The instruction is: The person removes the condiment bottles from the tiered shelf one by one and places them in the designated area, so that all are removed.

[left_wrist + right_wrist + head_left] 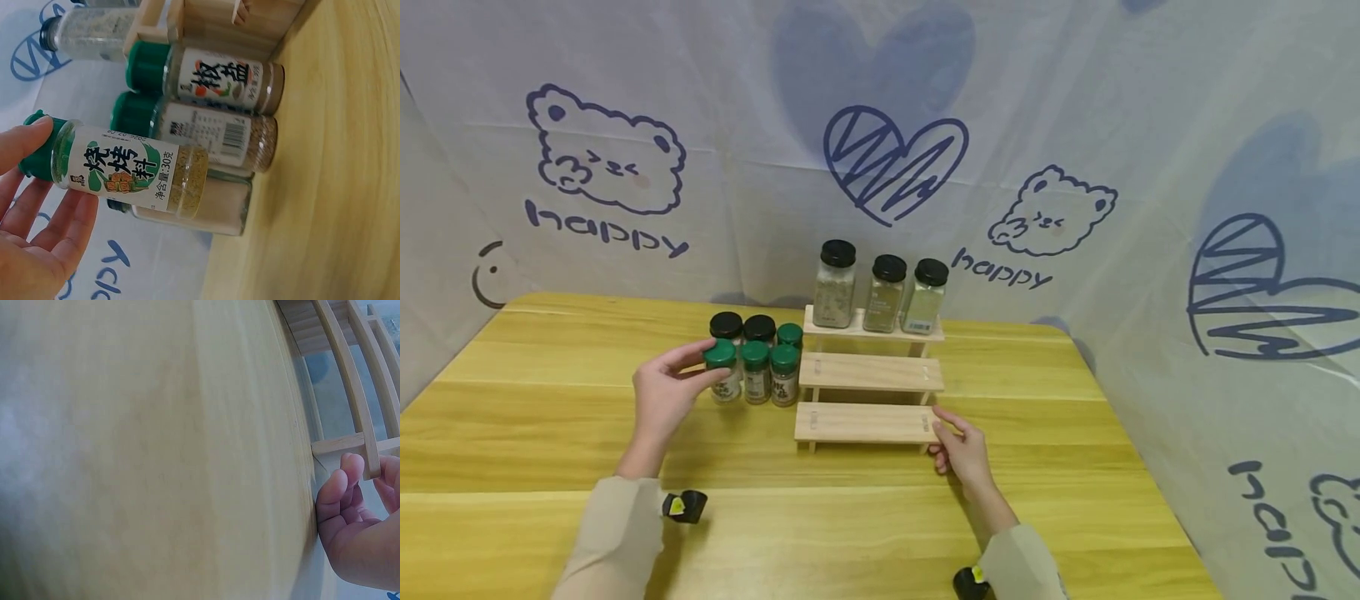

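My left hand [666, 387] pinches the green cap of a small spice jar [134, 165] between thumb and fingers; its white label has Chinese lettering. In the left wrist view this jar tilts in front of two other green-capped jars [228, 81] and a larger pale jar [206, 203]. On the right, my right hand [964, 454] holds the right end of the lowest step of a three-tier wooden rack [865, 423], thumb on top and fingers curled below. In the right wrist view, the fingertips [353, 465] are right at the end of the board.
Three tall black-lidded jars [883, 300] stand on the rack's top step. Left of the rack, two black-lidded jars [758, 327] and another green-capped jar [790, 335] stand behind the front row. A patterned cloth [760, 167] hangs behind the wooden table [820, 533].
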Demonstrator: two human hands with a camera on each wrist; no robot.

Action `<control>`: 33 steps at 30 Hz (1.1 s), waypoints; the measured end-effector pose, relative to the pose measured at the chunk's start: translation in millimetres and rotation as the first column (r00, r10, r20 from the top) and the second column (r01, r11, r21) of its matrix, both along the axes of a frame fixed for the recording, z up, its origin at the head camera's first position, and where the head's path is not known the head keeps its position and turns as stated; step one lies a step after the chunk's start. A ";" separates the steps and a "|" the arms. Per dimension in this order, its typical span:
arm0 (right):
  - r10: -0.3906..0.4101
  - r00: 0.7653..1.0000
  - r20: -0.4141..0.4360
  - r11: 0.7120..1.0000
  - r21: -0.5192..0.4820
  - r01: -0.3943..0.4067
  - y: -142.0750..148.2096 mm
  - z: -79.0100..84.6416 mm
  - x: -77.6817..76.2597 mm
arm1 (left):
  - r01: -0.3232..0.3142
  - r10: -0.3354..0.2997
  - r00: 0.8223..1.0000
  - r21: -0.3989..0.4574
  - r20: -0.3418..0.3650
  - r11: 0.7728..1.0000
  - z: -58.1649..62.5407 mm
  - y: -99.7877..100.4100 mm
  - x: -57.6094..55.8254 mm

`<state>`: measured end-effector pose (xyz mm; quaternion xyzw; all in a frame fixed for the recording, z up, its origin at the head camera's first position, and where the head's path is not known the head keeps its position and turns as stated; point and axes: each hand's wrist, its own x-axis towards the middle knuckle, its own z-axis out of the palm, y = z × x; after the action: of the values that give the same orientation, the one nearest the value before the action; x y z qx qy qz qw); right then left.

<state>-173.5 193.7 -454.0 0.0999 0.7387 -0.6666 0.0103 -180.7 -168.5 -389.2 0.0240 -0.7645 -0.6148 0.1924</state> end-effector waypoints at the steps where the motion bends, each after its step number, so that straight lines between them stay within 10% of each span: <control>1: 0.000 1.000 0.000 1.000 0.000 0.000 0.0 -0.3 -0.1 | -0.004 0.004 1.000 -0.002 0.006 1.000 -1.6 -1.1 -1.2; 10: 0.007 1.000 0.005 1.000 0.002 -0.007 -0.4 0.7 0.5 | -0.019 0.019 1.000 -0.003 0.022 1.000 -31.8 -15.2 -22.4; 19: -0.004 1.000 0.013 1.000 0.011 0.004 -0.8 1.1 0.4 | -0.070 0.071 0.997 -0.078 0.013 0.994 -90.5 -33.7 -63.9; 27: -0.009 1.000 0.009 1.000 0.002 0.009 -0.5 0.5 1.5 | -0.022 0.033 0.994 -0.103 0.106 0.994 -25.5 -9.9 -27.4; 33: 0.000 1.000 0.003 1.000 -0.015 0.000 -0.5 3.1 1.2 | -0.035 0.051 0.988 -0.110 0.144 0.993 -20.9 -6.3 -27.6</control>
<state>-172.3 193.2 -450.9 0.1010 0.7336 -0.6719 0.0122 -208.3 -174.8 -410.1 0.0753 -0.8076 -0.5653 0.1501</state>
